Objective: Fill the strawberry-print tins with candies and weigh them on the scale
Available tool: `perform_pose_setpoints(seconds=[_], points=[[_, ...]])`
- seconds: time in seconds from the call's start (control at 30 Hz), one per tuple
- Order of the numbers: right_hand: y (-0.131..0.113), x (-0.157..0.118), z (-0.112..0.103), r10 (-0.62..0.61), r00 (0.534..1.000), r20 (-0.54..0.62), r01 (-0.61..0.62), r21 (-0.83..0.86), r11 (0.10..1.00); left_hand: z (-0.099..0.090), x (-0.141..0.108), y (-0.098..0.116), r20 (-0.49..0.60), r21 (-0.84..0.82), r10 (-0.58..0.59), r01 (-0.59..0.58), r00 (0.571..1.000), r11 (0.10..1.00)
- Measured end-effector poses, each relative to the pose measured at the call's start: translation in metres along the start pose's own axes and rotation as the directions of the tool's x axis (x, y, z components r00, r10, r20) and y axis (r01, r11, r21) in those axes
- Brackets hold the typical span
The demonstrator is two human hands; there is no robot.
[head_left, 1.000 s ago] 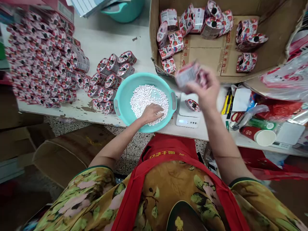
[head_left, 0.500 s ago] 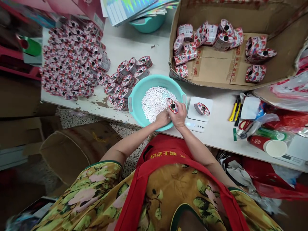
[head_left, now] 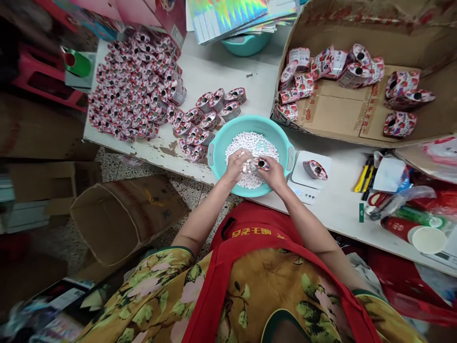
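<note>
Your right hand (head_left: 274, 172) had come down from beside the cardboard box at the upper right, bringing a printed container (head_left: 262, 164) over the teal bowl (head_left: 220, 141) at the centre of the frame. Your left hand (head_left: 234, 165) had risen out of the heap, its fingers curled around some white pieces (head_left: 250, 180), and the two hands were now close together above the bowl. The right was clamped on the container, whose dark round opening faced up beside the left fingers. That suggested you were at the filling step; whether any pieces had gone in, I couldn't tell. Another container (head_left: 315, 170) stayed on the white scale (head_left: 299, 164), just right of the bowl.

As for writing, your red apron (head_left: 257, 216) carried yellow Chinese characters, upside down in the frame, seeming to include 王老吉. Red characters ran along the bottom of the cardboard box (head_left: 337, 112); part looked like 公司. The containers' brand was too small to read, as were the scale's display and the white emblem on the red paper cup (head_left: 394, 226) at the right.
</note>
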State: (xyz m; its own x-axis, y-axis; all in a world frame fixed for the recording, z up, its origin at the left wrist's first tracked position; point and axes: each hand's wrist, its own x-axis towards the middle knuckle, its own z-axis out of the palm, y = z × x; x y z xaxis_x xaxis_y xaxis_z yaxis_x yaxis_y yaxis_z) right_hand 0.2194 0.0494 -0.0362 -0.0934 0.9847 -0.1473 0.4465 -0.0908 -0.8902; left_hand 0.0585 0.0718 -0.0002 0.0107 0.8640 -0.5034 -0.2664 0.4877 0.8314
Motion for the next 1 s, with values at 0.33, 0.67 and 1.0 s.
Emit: perform_pose_setpoints(seconds=[0.33,0.67,1.0], points=[[-0.017,-0.006,0.011,0.007,1.000,0.005,-0.007,0.007,1.000,0.037,0.001,0.002,-0.195,-0.252,0.207,-0.253,0.959,0.934],[-0.023,-0.009,0.000,0.108,0.994,0.026,-0.105,-0.098,0.990,0.053,0.005,0.004,-0.137,-0.163,0.178,-0.199,0.974,0.966],[-0.030,-0.010,-0.014,0.126,0.992,0.000,-0.125,-0.158,0.979,0.064,0.006,0.005,-0.115,-0.145,0.180,-0.195,0.977,0.970]])
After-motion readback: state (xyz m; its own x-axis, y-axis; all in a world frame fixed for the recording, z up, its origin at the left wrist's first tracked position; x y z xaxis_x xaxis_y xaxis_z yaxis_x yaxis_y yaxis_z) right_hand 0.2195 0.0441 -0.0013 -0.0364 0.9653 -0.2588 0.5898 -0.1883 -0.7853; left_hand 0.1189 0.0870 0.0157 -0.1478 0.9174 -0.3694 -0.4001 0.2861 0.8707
